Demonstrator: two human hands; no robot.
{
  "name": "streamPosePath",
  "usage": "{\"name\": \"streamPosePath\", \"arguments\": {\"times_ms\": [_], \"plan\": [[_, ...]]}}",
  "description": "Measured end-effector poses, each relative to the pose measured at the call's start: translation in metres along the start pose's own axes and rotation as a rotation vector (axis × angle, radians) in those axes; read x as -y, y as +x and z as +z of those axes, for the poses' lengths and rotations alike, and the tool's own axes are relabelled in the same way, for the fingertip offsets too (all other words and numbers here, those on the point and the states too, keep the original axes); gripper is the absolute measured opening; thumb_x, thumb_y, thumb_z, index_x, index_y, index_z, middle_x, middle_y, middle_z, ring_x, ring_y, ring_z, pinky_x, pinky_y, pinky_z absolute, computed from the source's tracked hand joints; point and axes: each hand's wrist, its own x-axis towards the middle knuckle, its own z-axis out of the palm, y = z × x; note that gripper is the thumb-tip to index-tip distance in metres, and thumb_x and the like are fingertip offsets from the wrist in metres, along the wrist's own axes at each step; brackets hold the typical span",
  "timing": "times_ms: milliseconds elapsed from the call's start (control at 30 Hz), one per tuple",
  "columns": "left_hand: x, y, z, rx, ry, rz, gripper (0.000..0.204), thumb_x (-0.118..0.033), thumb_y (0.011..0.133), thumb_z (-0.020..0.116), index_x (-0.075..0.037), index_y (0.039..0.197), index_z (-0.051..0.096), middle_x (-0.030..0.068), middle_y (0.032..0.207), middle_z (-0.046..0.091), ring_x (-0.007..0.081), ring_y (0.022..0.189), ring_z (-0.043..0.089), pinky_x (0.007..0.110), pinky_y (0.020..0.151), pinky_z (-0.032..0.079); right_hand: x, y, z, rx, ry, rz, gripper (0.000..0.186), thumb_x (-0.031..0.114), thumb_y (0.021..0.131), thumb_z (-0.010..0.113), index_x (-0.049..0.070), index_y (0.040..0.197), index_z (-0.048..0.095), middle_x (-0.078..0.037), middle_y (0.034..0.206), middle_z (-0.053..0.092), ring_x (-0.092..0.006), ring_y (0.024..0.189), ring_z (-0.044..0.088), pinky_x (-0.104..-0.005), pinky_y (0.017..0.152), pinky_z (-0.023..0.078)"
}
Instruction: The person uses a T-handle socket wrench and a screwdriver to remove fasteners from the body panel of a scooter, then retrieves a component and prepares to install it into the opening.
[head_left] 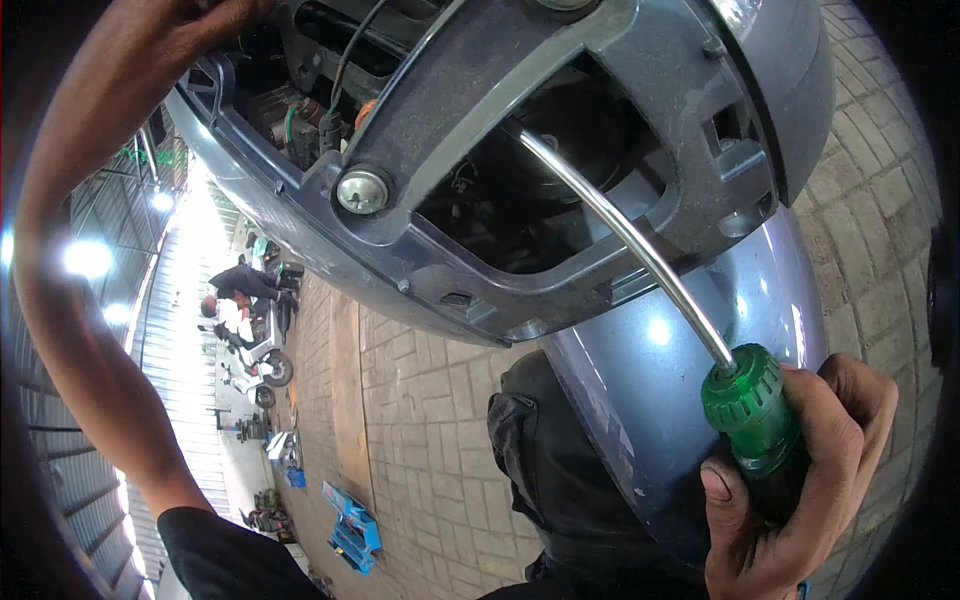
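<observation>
In my right hand (810, 460) is a screwdriver (640, 245), its green handle wrapped by my fingers and thumb. Its long metal shaft slants up and left into the opening of a dark grey plastic front panel (440, 190) on a motorcycle or scooter. The tip is lost in the shadow there, so I cannot see what it touches. A round metal bolt head (362, 190) sits at the panel's left corner. My left hand (225, 18) is up at the top edge beside the exposed inner parts; its fingers are mostly out of sight. Below the panel curves a glossy blue-grey fender (670, 390).
Cables and connectors (325, 125) show behind the panel. A blue toolbox (350, 530) stands on the brick paving (430, 410) at lower left. Farther off, another person (240, 285) bends by a white scooter (262, 365). My dark-clothed leg (540, 430) is close to the fender.
</observation>
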Motion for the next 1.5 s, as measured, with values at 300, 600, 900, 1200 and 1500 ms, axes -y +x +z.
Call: {"name": "streamPosePath", "arguments": {"times_ms": [300,600,900,1200,1500], "plan": [[0.001,-0.008,0.007,0.021,-0.006,-0.012,0.03,-0.023,0.106,0.061,-0.004,0.129,0.065,0.0135,0.117,0.064,0.0255,0.109,0.067,0.038,0.096,0.053,0.007,0.008,-0.003,0.138,-0.002,0.03,0.04,0.013,0.074,0.09,0.001,0.11,0.08,-0.017,0.096,0.059,-0.0216,0.077,0.06,-0.0275,0.058,0.047],[0.001,-0.004,0.005,-0.017,-0.021,-0.001,0.03,-0.021,0.106,0.061,-0.004,0.13,0.065,0.0141,0.118,0.064,0.0264,0.109,0.067,0.039,0.097,0.052,0.0,0.006,-0.012,0.157,-0.037,-0.184,0.042,0.011,0.077,0.091,0.002,0.115,0.078,-0.015,0.1,0.058,-0.0213,0.081,0.06,-0.028,0.061,0.049],[-0.001,-0.005,0.002,-0.027,-0.02,0.0,0.029,-0.02,0.106,0.06,-0.004,0.13,0.065,0.0147,0.119,0.065,0.0272,0.11,0.066,0.039,0.098,0.052,-0.023,-0.002,-0.02,0.251,-0.048,-0.314,0.046,0.005,0.076,0.09,0.002,0.12,0.076,-0.014,0.103,0.056,-0.0211,0.09,0.06,-0.0288,0.07,0.051],[-0.009,-0.004,0.002,-0.035,-0.035,-0.005,0.029,-0.018,0.106,0.06,-0.004,0.131,0.065,0.0153,0.12,0.065,0.028,0.111,0.066,0.04,0.099,0.051,-0.004,0.011,-0.023,0.244,-0.008,-0.2,0.049,0.002,0.078,0.089,0.008,0.124,0.075,-0.013,0.111,0.055,-0.0226,0.095,0.059,-0.0313,0.077,0.052],[-0.006,-0.008,0.006,-0.033,-0.034,-0.004,0.029,-0.017,0.106,0.059,-0.004,0.131,0.065,0.0159,0.121,0.065,0.0288,0.112,0.065,0.04,0.1,0.051,0.031,0.038,-0.032,0.695,-0.153,0.292,0.07,0.002,0.07,0.096,0.012,0.134,0.069,-0.014,0.118,0.053,-0.026,0.104,0.057,-0.0349,0.085,0.051]]}}
